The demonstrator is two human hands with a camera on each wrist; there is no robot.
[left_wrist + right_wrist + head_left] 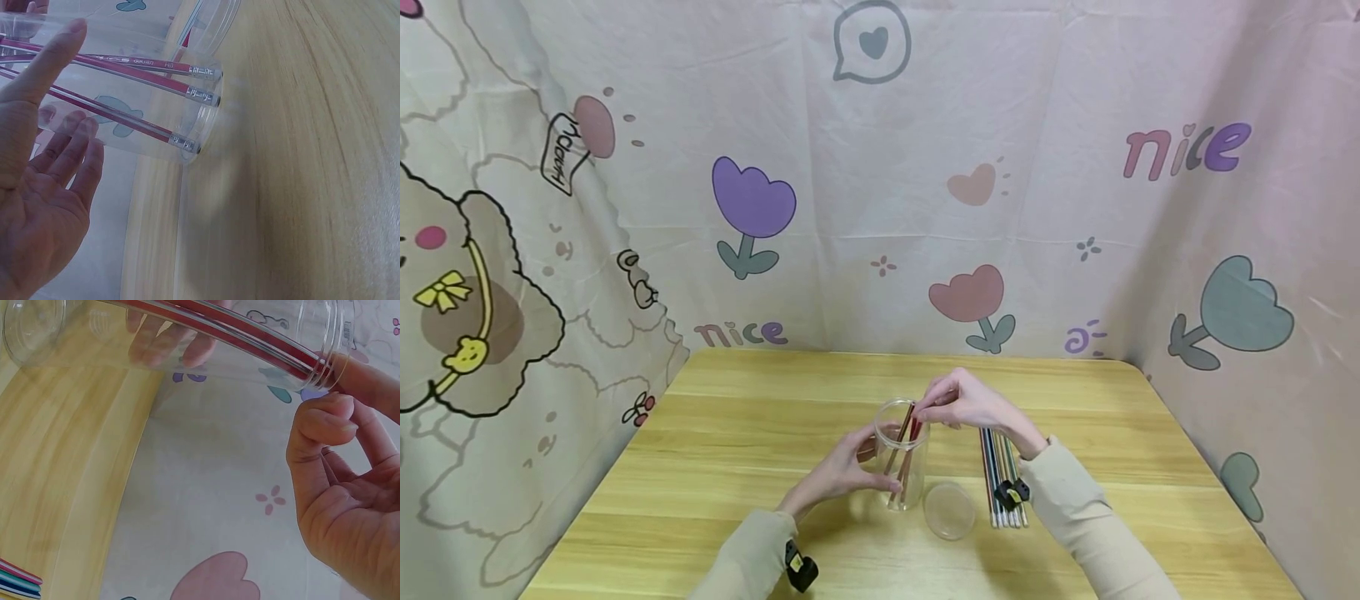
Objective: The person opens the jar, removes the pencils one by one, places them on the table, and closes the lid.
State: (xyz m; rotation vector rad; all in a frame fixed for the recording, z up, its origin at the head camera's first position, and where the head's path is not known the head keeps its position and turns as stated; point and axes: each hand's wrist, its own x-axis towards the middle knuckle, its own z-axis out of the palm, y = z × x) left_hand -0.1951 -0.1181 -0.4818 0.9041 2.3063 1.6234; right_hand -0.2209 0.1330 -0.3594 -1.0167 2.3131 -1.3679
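Observation:
My left hand grips a clear jar around its side, thumb at the front and fingers behind. Inside, red-and-silver striped pencils lean with their eraser ends down at the base; three show in the left wrist view. At the mouth, my right hand reaches in from the right. One extended finger touches the pencils' upper ends just inside the rim, while the bent thumb stays outside, apart from them.
A clear round lid lies flat on the wooden table, just right of the jar. Further right, several striped pencils lie side by side under the right forearm. A printed cloth hangs behind the table.

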